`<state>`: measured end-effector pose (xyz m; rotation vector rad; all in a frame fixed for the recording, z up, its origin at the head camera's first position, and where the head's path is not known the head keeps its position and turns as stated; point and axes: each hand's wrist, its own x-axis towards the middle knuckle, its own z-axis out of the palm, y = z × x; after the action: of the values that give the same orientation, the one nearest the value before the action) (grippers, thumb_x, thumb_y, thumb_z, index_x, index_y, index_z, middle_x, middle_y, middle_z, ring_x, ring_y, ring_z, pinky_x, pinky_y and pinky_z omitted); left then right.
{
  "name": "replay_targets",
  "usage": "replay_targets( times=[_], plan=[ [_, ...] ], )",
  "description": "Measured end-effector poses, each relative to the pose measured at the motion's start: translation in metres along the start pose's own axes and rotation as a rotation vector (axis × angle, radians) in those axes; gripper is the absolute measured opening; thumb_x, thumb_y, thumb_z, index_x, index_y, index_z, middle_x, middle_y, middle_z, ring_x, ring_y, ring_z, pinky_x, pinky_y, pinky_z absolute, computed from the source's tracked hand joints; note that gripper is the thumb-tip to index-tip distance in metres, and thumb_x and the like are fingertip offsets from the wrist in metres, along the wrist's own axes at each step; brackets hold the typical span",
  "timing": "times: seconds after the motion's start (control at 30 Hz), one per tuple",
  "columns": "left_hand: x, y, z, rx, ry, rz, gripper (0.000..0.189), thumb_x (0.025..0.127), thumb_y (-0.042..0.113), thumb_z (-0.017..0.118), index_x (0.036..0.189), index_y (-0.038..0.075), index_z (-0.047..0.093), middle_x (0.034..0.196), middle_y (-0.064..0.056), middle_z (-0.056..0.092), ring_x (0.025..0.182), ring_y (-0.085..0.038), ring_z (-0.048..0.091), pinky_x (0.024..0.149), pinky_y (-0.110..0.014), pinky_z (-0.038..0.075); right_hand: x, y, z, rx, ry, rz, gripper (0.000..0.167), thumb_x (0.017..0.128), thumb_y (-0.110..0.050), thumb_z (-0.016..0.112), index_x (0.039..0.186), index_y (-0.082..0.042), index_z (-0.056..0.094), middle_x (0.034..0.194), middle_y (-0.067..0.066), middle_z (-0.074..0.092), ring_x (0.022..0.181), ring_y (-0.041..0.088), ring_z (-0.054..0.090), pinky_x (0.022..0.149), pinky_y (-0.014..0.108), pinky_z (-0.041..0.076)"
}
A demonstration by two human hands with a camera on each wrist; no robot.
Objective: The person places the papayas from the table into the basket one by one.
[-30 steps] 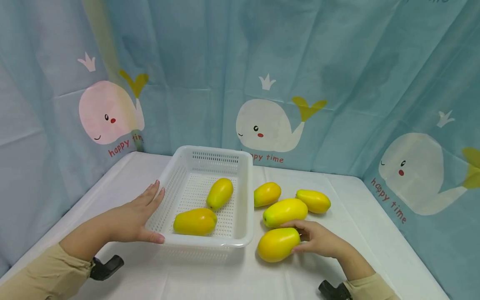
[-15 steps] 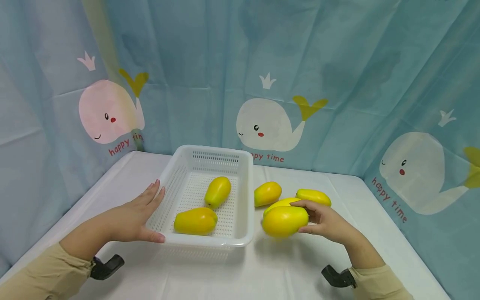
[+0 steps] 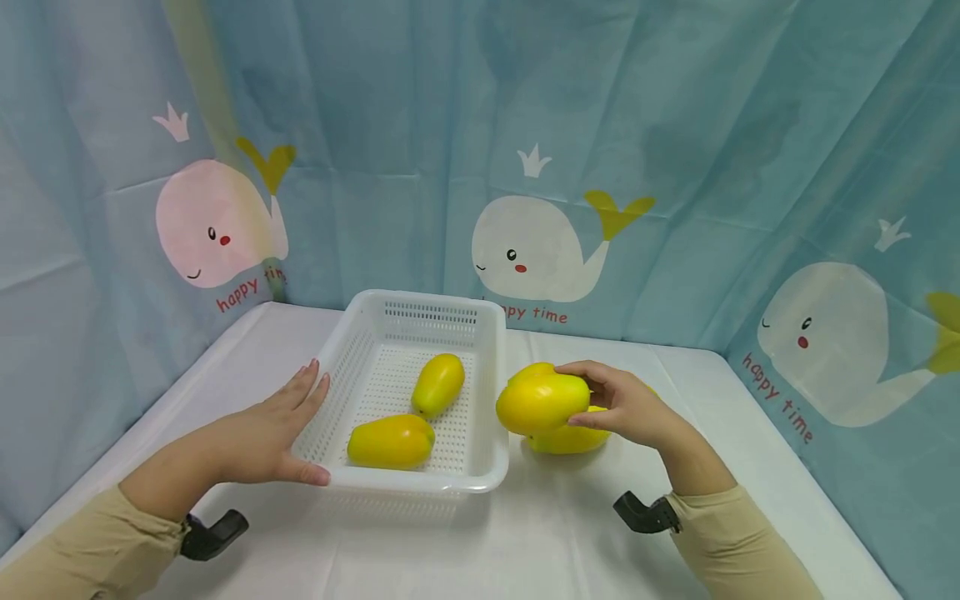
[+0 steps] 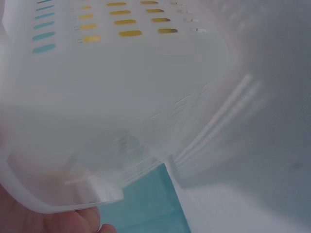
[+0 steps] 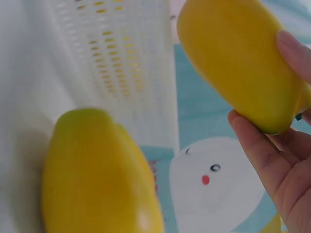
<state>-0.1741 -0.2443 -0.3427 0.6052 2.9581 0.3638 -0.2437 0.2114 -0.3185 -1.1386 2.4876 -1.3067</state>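
My right hand [image 3: 626,408] grips one end of a yellow papaya [image 3: 534,404] between thumb and fingers. It holds the fruit up by the right rim of a white perforated plastic basket [image 3: 416,482]; the right wrist view shows this held papaya [image 5: 238,63] higher than the basket wall. My left hand [image 3: 262,437] rests against the basket's left side, fingers spread and thumb at the near corner. Inside the basket lie two papayas, one upright-angled papaya [image 3: 438,385] and one crosswise papaya [image 3: 392,442]. Under my right hand, another papaya [image 3: 573,437] lies on the table.
More papayas sit behind the right hand, mostly hidden by it and the held fruit. A white cloth [image 3: 420,550] covers the table. Blue curtains [image 3: 390,208] with whale prints stand along the back and sides. Black wrist mounts [image 3: 213,535] are on both arms.
My right hand has lifted the nearest papaya off the table and carried it away from me, then left to the basket's right rim. The left hand and basket have stayed in place.
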Motion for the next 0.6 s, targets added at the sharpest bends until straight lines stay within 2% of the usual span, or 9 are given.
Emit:
replay_targets(
  times=[0.2, 0.37, 0.53, 0.6],
  plan=[
    [0.0, 0.001, 0.0, -0.01, -0.005, -0.014, 0.127, 0.059, 0.074, 0.061, 0.146, 0.001, 0.005, 0.151, -0.02, -0.008, 0.137, -0.041, 0.004, 0.099, -0.06, 0.024, 0.022, -0.01, 0.002, -0.007, -0.008, -0.032, 0.057, 0.078, -0.016, 0.073, 0.129, -0.012, 0.048, 0.123, 0.002, 0.053, 0.101, 0.018, 0.057, 0.091, 0.027, 0.046],
    [0.0, 0.0, 0.001, -0.008, -0.005, -0.01, 0.127, 0.058, 0.075, 0.061, 0.146, 0.001, 0.004, 0.151, -0.02, -0.009, 0.137, -0.04, 0.003, 0.099, -0.06, 0.024, 0.038, -0.021, 0.007, 0.01, -0.018, -0.007, 0.058, 0.078, -0.019, 0.073, 0.13, -0.009, 0.048, 0.124, 0.003, 0.052, 0.102, 0.018, 0.056, 0.09, 0.028, 0.047],
    [0.0, -0.002, 0.001, 0.006, -0.002, -0.007, 0.128, 0.058, 0.077, 0.059, 0.146, 0.002, 0.005, 0.151, -0.019, -0.009, 0.137, -0.039, 0.003, 0.1, -0.059, 0.024, 0.06, -0.027, 0.009, 0.006, -0.037, -0.005, 0.058, 0.078, -0.017, 0.074, 0.13, -0.013, 0.049, 0.118, 0.002, 0.055, 0.099, 0.018, 0.057, 0.086, 0.029, 0.049],
    [0.0, -0.002, 0.001, 0.004, -0.004, -0.007, 0.128, 0.058, 0.077, 0.058, 0.146, 0.002, 0.005, 0.151, -0.019, -0.009, 0.137, -0.039, 0.003, 0.1, -0.059, 0.024, 0.067, -0.035, 0.012, 0.005, -0.046, -0.001, 0.057, 0.079, -0.013, 0.072, 0.13, -0.011, 0.048, 0.119, 0.004, 0.054, 0.1, 0.019, 0.056, 0.086, 0.03, 0.049]
  ],
)
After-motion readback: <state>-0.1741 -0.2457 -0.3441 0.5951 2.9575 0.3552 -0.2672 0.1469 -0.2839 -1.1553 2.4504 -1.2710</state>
